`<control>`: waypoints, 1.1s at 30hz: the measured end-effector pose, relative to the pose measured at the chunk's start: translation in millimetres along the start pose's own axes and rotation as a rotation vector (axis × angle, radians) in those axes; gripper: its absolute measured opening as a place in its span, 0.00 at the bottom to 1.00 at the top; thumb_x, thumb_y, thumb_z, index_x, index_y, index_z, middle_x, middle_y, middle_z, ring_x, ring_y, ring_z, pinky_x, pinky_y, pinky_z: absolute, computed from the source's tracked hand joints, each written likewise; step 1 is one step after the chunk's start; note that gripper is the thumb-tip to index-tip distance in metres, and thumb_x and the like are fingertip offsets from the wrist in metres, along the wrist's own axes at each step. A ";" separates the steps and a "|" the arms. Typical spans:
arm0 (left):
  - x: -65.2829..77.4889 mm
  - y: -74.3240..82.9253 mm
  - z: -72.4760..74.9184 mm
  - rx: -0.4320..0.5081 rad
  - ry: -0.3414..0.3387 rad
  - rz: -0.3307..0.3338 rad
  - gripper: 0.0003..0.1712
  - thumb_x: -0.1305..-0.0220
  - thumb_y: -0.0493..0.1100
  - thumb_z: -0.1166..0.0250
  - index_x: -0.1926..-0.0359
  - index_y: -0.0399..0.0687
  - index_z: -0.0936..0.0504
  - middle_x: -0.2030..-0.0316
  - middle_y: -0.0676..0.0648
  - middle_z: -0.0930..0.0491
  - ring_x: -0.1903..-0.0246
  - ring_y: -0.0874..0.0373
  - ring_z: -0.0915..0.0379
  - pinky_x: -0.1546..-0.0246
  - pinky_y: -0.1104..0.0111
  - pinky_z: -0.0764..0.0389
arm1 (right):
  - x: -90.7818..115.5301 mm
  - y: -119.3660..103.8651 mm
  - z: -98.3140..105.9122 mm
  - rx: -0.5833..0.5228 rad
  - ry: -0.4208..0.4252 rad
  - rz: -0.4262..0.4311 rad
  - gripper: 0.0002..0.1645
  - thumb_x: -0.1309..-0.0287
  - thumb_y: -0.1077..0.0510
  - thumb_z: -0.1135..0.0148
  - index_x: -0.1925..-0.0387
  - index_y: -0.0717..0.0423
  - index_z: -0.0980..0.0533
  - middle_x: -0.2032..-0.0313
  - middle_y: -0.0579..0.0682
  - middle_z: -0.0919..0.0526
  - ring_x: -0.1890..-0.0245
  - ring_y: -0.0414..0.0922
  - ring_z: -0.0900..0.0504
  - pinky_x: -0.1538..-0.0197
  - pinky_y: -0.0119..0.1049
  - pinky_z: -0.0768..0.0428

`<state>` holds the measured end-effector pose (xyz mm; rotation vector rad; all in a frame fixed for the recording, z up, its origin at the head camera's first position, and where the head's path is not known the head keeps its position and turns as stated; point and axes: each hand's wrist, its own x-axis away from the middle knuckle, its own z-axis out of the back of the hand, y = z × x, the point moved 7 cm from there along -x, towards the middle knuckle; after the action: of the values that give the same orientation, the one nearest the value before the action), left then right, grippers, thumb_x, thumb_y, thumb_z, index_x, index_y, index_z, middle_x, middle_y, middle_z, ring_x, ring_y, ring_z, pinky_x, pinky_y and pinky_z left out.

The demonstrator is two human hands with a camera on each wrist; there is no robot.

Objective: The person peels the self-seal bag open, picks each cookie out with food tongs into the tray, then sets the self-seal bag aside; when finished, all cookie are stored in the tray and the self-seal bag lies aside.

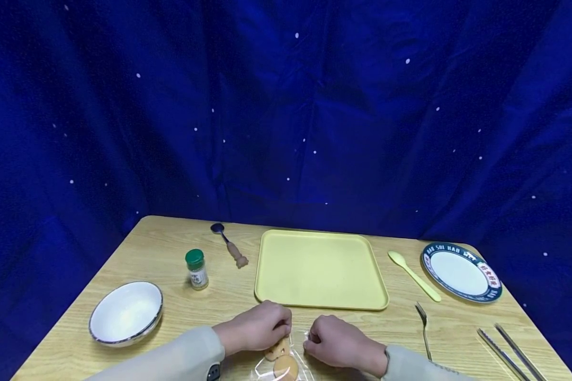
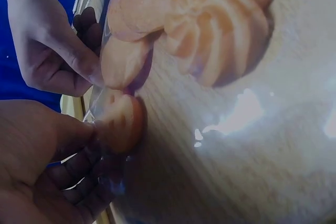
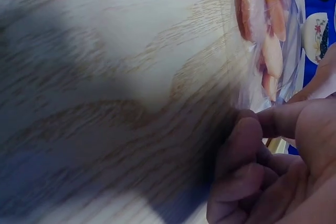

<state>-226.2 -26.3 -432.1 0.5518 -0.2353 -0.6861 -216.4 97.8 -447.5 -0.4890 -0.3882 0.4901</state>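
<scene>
A clear plastic bag (image 1: 301,353) of cookies (image 1: 286,367) is at the table's near edge, between my two hands. My left hand (image 1: 262,324) pinches its upper edge on the left. On the other side my right hand (image 1: 340,343) pinches the bag's edge between thumb and curled fingers. Seen from the left wrist, a swirl-ridged cookie (image 2: 220,30) and several smaller round ones show through the film, close to the fingers of both hands. In the right wrist view the cookies (image 3: 273,51) appear edge-on inside the bag. The bag's near end is cut off in the head view.
Beyond the hands lies a yellow tray (image 1: 319,270). Left stand a white bowl (image 1: 126,312), a green-capped shaker (image 1: 197,270) and a dark-headed spoon (image 1: 231,246). Right lie a yellow spoon (image 1: 416,276), a fork (image 1: 424,328), metal tongs (image 1: 510,352) and a blue-rimmed plate (image 1: 459,272).
</scene>
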 end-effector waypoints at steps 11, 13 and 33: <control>1.2 0.4 -1.6 -0.086 0.004 -0.030 0.13 0.32 0.38 0.43 0.76 0.51 0.24 0.80 0.60 0.31 0.79 0.72 0.39 0.74 0.78 0.33 | 12.6 7.3 14.3 -0.187 -0.068 0.125 0.19 0.35 0.58 0.44 0.83 0.53 0.28 0.88 0.38 0.31 0.90 0.31 0.34 0.82 0.25 0.32; 1.4 -0.4 -2.1 -0.097 -0.002 -0.026 0.14 0.31 0.38 0.44 0.76 0.51 0.25 0.80 0.61 0.31 0.79 0.72 0.39 0.75 0.78 0.33 | 17.0 10.8 16.5 -0.220 -0.070 0.138 0.18 0.35 0.59 0.45 0.82 0.55 0.28 0.87 0.38 0.29 0.90 0.30 0.33 0.82 0.26 0.29; -2.6 0.2 0.4 -0.107 -0.003 0.021 0.12 0.30 0.40 0.44 0.74 0.52 0.24 0.79 0.60 0.31 0.78 0.71 0.39 0.75 0.78 0.32 | 30.3 21.0 -1.2 -0.564 -0.112 -0.024 0.26 0.36 0.55 0.41 0.81 0.74 0.28 0.91 0.42 0.29 0.93 0.31 0.34 0.86 0.24 0.35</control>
<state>-228.1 -24.6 -431.7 0.4451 -0.2057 -0.6757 -198.5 129.7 -452.5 -1.0028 -0.6439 0.3819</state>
